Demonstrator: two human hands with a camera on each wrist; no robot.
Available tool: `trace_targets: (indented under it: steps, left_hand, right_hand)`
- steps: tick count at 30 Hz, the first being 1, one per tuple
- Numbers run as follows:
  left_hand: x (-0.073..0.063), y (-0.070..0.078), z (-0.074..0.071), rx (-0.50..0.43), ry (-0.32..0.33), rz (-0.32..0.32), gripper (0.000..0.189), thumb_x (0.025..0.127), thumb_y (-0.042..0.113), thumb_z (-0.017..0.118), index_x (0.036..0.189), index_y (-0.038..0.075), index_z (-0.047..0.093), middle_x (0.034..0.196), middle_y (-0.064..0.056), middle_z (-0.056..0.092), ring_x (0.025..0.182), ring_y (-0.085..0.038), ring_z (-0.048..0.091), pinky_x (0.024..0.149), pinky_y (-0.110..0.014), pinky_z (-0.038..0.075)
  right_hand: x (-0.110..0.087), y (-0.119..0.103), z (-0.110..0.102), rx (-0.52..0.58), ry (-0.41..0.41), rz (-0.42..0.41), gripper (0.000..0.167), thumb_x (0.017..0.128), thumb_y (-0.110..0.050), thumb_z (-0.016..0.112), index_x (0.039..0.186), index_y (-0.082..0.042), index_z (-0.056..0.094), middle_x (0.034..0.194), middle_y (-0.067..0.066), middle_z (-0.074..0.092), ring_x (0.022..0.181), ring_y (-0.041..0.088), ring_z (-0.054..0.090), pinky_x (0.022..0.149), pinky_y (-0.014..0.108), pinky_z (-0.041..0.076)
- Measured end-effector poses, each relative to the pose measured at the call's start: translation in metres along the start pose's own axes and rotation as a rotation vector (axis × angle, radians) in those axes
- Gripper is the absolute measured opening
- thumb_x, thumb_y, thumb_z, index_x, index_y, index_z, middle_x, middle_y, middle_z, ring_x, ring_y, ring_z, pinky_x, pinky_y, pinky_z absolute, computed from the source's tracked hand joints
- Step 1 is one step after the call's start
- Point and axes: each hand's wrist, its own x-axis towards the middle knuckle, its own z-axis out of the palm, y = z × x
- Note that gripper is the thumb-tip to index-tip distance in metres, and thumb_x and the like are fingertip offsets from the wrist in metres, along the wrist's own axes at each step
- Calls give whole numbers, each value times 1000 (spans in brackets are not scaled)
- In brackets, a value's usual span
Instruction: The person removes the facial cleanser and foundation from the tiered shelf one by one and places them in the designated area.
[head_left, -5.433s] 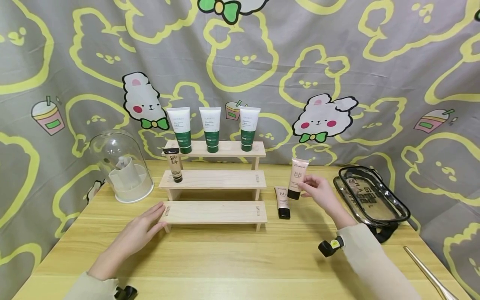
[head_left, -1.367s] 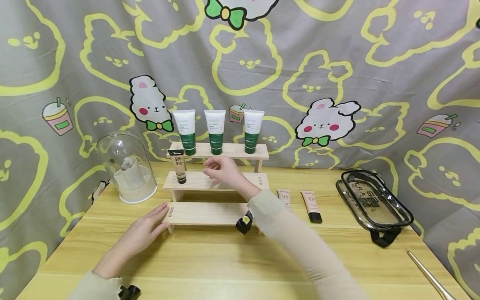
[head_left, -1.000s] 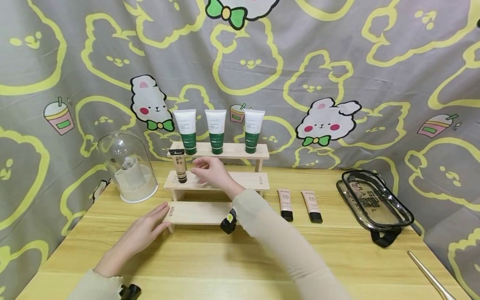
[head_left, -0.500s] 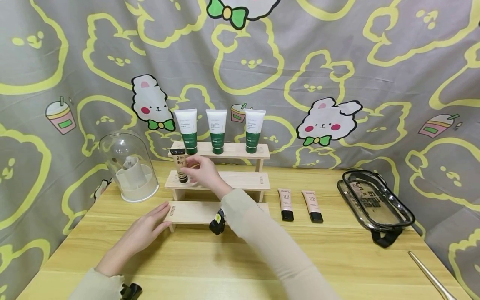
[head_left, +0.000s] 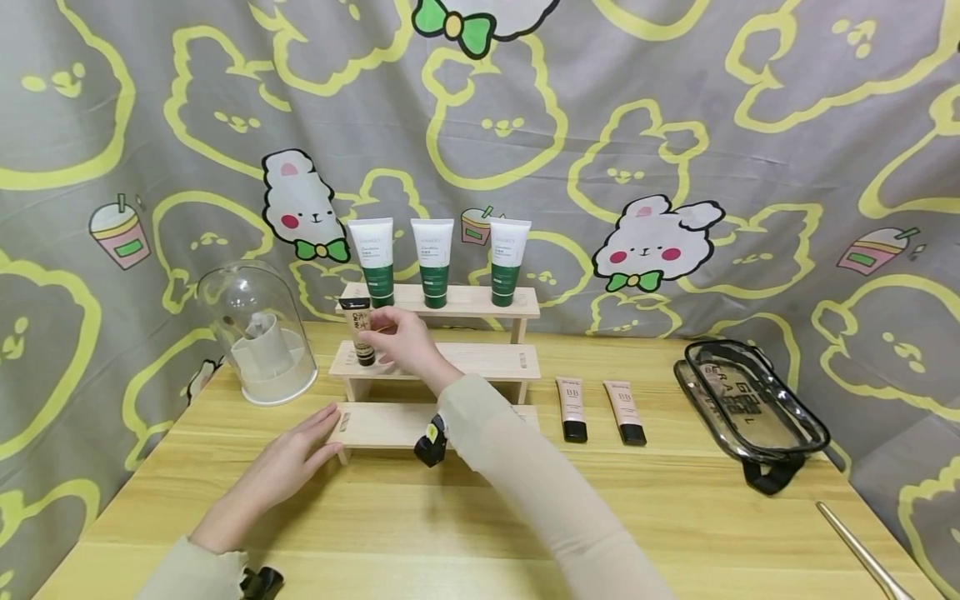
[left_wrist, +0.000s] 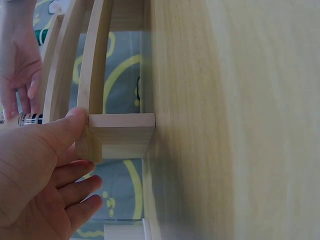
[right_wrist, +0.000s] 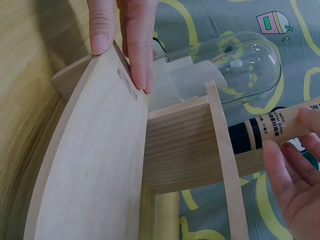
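A three-step wooden display rack (head_left: 487, 358) stands in the middle of the table. On its middle step, at the left end, is a small beige foundation tube (head_left: 358, 323) with a black cap downward. My right hand (head_left: 407, 343) pinches this tube between thumb and fingers from the right; the right wrist view shows its cap (right_wrist: 241, 137) at the step. My left hand (head_left: 288, 454) holds the left end of the lowest step, thumb at the front edge and fingers behind it. Several white-and-green tubes, one being the middle tube (head_left: 432, 262), stand upright on the top step.
Two pinkish BB cream tubes, the nearer one to the rack (head_left: 572, 407) and the other (head_left: 624, 410), lie right of it. Farther right are a clear zip pouch (head_left: 750, 400) and a slim metallic handle (head_left: 858, 546). A clear domed holder (head_left: 266, 350) stands left.
My right hand has let go of a BB cream tube on the table at right, moved left to the middle step and taken hold of the foundation tube. My left hand stays put.
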Motion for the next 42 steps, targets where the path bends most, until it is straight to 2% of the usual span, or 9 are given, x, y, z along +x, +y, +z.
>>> trace_targets:
  steps: [5, 11, 18, 30, 37, 42]
  left_hand:
    - [0, 1, 0, 1, -2, 0, 48, 90, 18, 61, 128, -9, 48, 134, -25, 41, 119, -41, 42, 97, -54, 34]
    - [0, 2, 0, 0, -4, -3, 48, 90, 17, 60, 128, -9, 48, 134, -25, 41, 119, -41, 42, 97, -54, 34]
    - [0, 1, 1, -2, -3, -6, 48, 90, 18, 61, 128, -9, 48, 135, -25, 41, 119, -41, 42, 97, -55, 34]
    - [-1, 0, 0, 0, 10, 0, 48, 90, 18, 61, 127, -9, 48, 134, -25, 41, 118, -43, 42, 96, -56, 34]
    - [-2, -1, 1, -11, -21, -22, 49, 90, 19, 60, 129, -9, 46, 136, -24, 39, 121, -42, 40, 98, -55, 33]
    - [-1, -2, 1, -13, -20, -16, 50, 91, 20, 60, 129, -10, 46, 136, -25, 39, 121, -42, 40, 98, -56, 33]
  right_hand:
    - [1, 0, 1, -7, 5, 1, 19, 85, -17, 68, 101, -7, 63, 87, -2, 62, 72, 18, 61, 60, 35, 57]
    - [-2, 1, 0, -35, 17, -11, 18, 85, -18, 69, 98, -9, 63, 85, -3, 61, 70, 11, 59, 60, 33, 56]
    - [-14, 2, -14, -54, 12, -30, 18, 83, -18, 70, 98, -8, 64, 87, -2, 61, 73, 10, 59, 59, 30, 56]
    - [-47, 2, -66, -51, 10, -84, 21, 83, -12, 69, 98, 0, 62, 91, 8, 62, 84, 17, 59, 62, 29, 56]
    - [-73, 13, -106, -104, 63, -132, 18, 83, -11, 69, 94, 1, 61, 90, 10, 63, 87, 20, 60, 61, 32, 56]
    - [-93, 23, -137, -112, 105, -116, 22, 84, -10, 68, 99, 3, 60, 93, 12, 61, 87, 23, 60, 64, 34, 57]
